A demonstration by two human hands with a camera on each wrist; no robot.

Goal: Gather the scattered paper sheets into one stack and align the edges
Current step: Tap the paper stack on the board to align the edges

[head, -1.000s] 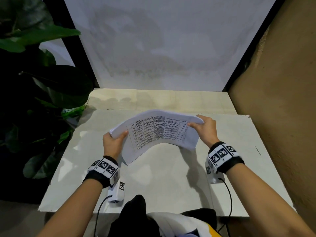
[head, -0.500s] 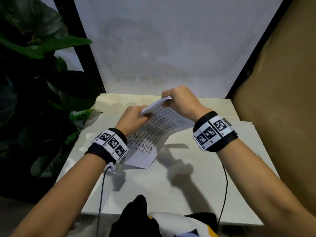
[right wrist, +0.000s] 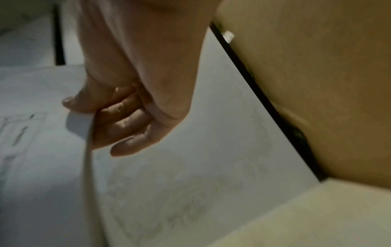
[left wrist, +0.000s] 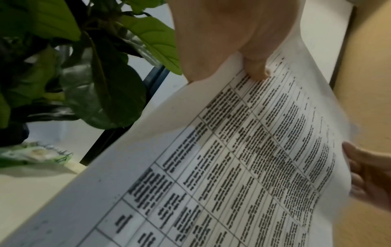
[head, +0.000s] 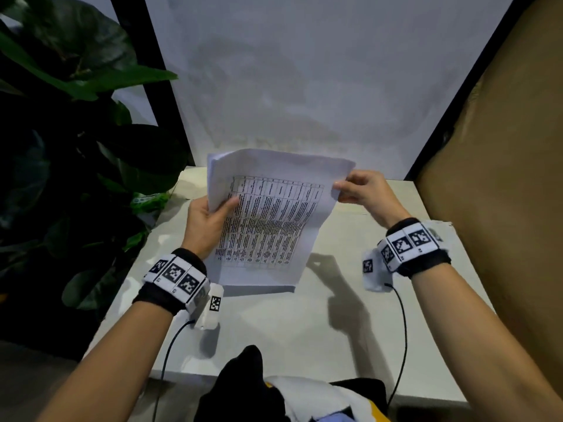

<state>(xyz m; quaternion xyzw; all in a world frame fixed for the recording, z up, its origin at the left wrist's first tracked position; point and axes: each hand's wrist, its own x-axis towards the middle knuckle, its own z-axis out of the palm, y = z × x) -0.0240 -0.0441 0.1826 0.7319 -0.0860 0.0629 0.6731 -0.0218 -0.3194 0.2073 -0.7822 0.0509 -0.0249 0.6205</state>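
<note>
Both hands hold the stack of white paper sheets [head: 271,220] upright over the white table [head: 304,330], its bottom edge at or just above the tabletop. The top sheet carries a printed table of dark text [left wrist: 243,150]. My left hand [head: 210,220] grips the stack's left edge, thumb on the printed face [left wrist: 257,73]. My right hand [head: 362,190] pinches the upper right edge, thumb in front and fingers behind [right wrist: 118,120]. At the top left corner the sheets sit slightly offset from one another.
A large leafy plant [head: 76,141] stands left of the table. A white wall panel [head: 304,86] rises behind it and a brown board [head: 502,178] closes the right side. Cables run from both wrist cameras to the near edge. Dark clothing [head: 243,385] lies at the near edge.
The stack went from lying bowed and flat between the hands to standing upright with its printed face toward me. Both hands rose and shifted their hold to the side edges.
</note>
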